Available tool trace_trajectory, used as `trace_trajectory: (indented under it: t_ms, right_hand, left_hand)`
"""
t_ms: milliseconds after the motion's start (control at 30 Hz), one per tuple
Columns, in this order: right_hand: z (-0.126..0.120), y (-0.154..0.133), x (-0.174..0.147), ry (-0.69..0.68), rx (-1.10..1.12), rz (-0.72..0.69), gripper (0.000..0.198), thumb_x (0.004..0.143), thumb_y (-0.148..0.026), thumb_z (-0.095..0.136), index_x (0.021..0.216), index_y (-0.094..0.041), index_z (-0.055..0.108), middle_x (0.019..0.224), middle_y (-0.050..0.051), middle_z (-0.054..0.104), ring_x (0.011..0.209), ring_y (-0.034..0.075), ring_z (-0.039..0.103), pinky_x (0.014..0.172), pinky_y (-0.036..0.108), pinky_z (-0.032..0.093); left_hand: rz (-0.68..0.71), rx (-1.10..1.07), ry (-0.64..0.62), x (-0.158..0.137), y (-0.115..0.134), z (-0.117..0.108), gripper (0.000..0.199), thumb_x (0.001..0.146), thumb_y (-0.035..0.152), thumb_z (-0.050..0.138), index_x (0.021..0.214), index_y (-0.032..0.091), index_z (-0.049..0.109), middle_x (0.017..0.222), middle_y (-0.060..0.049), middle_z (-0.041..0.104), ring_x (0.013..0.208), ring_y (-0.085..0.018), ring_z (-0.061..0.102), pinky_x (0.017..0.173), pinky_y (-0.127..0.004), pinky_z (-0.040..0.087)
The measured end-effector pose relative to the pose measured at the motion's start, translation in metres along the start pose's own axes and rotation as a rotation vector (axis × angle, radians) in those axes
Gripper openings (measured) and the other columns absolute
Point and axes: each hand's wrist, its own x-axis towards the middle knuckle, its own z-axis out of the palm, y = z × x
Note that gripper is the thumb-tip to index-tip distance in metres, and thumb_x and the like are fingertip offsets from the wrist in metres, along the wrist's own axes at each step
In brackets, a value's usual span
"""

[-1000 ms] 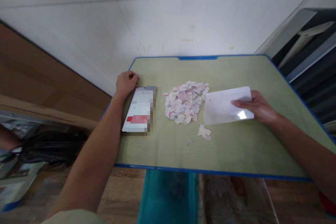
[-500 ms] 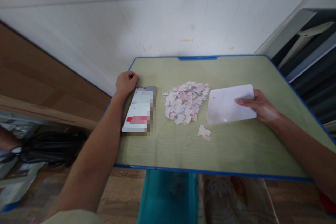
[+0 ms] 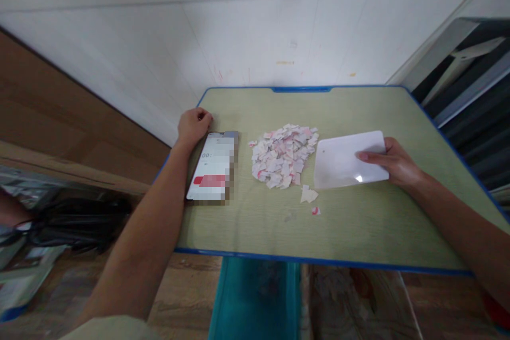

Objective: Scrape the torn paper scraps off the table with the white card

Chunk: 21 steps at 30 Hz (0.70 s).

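My right hand (image 3: 398,162) grips a white plastic scraper (image 3: 338,162) by its right end, thumb on top. The scraper is flat with rounded corners and a small mark or hole near its left edge. Just left of it lies a pile of torn paper scraps (image 3: 282,156), white and pale pink. Below the pile lie a loose cream scrap (image 3: 308,194) and a small red-and-white scrap (image 3: 316,211). My left hand (image 3: 194,126) rests on the table's left side with fingers curled in, nothing visible in them. Beside it lies a phone (image 3: 211,170) with a lit, partly blurred screen.
The light green table (image 3: 358,234) has a blue rim and stands against a white wall (image 3: 255,37). Under its front edge are a teal bin (image 3: 255,303) and a container with paper scraps (image 3: 338,297). A black bag (image 3: 83,220) lies at left.
Below the pile, the loose scraps that lay together are now apart, the red-and-white one lower down. Both hands and the scraper have stayed nearly in place.
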Motion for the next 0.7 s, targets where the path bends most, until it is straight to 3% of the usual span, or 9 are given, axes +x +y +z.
trace_trajectory:
  t_ms: [300,433,700]
  right_hand:
    - [-0.0003,-0.0020,-0.0009,-0.017,-0.039,-0.011,0.024,0.056,-0.038,0.090,0.062,-0.023,0.072,0.060,0.001,0.072,0.045,0.015,0.059,0.040,0.025,0.046]
    - [0.0003,-0.0034,-0.0047,0.018,0.067,-0.012,0.024,0.055,-0.032,0.091,0.067,-0.019,0.074,0.060,0.001,0.072,0.047,0.014,0.060,0.044,0.023,0.047]
    - [-0.0074,-0.0001,-0.0048,-0.250,-0.066,0.040,0.023,0.054,-0.026,0.091,0.070,-0.017,0.077,0.064,0.001,0.074,0.052,0.014,0.063,0.050,0.022,0.049]
  left_hand:
    - [0.015,-0.026,0.011,0.0012,-0.0021,0.0016,0.018,0.081,0.028,0.051,0.084,0.018,0.066,0.076,-0.006,0.064,0.080,-0.022,0.061,0.072,-0.030,0.045]
    - [0.017,-0.030,0.007,0.0016,-0.0032,0.0020,0.019,0.081,0.028,0.051,0.086,0.017,0.066,0.078,-0.007,0.065,0.081,-0.023,0.061,0.074,-0.030,0.045]
    - [0.018,-0.023,0.017,0.0014,-0.0035,0.0024,0.020,0.081,0.028,0.051,0.085,0.017,0.067,0.078,-0.007,0.065,0.082,-0.023,0.061,0.074,-0.030,0.045]
